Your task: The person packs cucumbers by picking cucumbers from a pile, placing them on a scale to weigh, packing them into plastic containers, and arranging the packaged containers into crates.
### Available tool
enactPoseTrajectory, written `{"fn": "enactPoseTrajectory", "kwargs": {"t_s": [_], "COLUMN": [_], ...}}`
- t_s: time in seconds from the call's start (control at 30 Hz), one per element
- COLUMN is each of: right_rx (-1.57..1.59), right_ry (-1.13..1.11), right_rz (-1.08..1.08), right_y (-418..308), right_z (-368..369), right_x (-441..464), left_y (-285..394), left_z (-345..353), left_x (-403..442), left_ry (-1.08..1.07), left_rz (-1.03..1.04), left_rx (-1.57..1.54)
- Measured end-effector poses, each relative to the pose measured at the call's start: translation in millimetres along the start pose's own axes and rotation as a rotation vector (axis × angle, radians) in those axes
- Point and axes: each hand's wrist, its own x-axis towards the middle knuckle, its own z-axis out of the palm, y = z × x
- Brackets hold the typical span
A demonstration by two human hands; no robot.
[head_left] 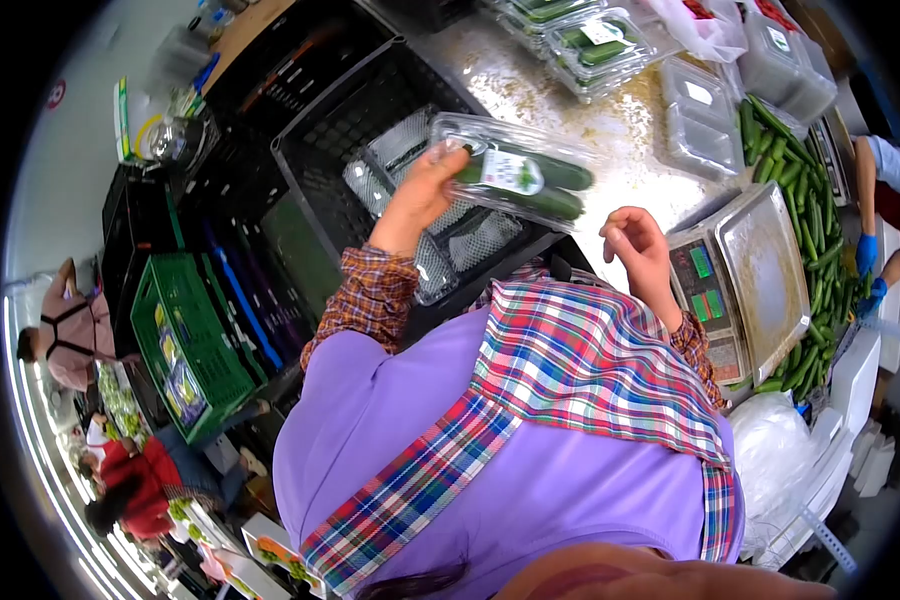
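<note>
My left hand [425,195] grips one end of a clear plastic clamshell pack of cucumbers [562,190] with a white and green label on top. The pack is held above the edge of a black crate [315,120], where several clear packs [435,265] lie. My right hand [638,248] is off the pack, to its right, with fingers loosely bent and nothing in them. Beside that hand stands a weighing scale [760,270] with a metal plate and green-lit displays.
Loose cucumbers [805,220] are heaped beyond the scale, near a co-worker's blue-gloved hands [868,270]. Filled packs [590,45] and empty clamshells [700,115] sit on the metal table [490,75]. At left are a green crate [200,340] and other people.
</note>
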Motion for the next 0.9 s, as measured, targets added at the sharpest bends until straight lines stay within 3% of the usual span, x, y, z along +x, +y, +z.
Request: {"fn": "enactPoseTrajectory", "kwargs": {"t_s": [0.07,0.1,0.23,0.37,0.47,0.6,0.7,0.77,0.9], "right_rx": [0.015,0.131,0.146,0.131,0.119,0.119,0.136,0.149,0.160], "right_ry": [0.012,0.006,0.020,0.030,0.050,0.146,0.214,0.247,0.239], "right_rz": [0.038,0.022,0.121,0.155,0.173,0.198,0.214,0.222,0.234], "right_y": [-3.6,30.9,38.8,45.1,47.6,46.8,50.6,51.8,55.7], "right_z": [0.0,46.2,38.6,29.1,21.0,10.7,2.0,0.8,0.3], "right_x": [1.4,26.1,17.1,6.8,-2.2,-20.6,-32.2,-36.0,-33.4], "left_y": [6.0,71.5,98.2,115.8,111.4,116.9,113.8,115.6,98.0], "left_z": [-24.9,-68.9,-116.7,-149.2,-208.6,-215.0,-227.8,-181.2,-117.5], "left_x": [-13.3,-32.5,-46.3,-22.0,7.8,23.6,44.1,45.5,49.4], "left_ry": [0.164,0.269,0.497,0.631,0.648,0.849,0.827,0.993,0.774], "left_rz": [0.062,0.122,0.204,0.084,0.003,0.070,0.384,0.595,0.843], "left_rx": [-0.095,-0.002,0.270,0.671,0.606,0.443,0.588,1.237,1.698]}}
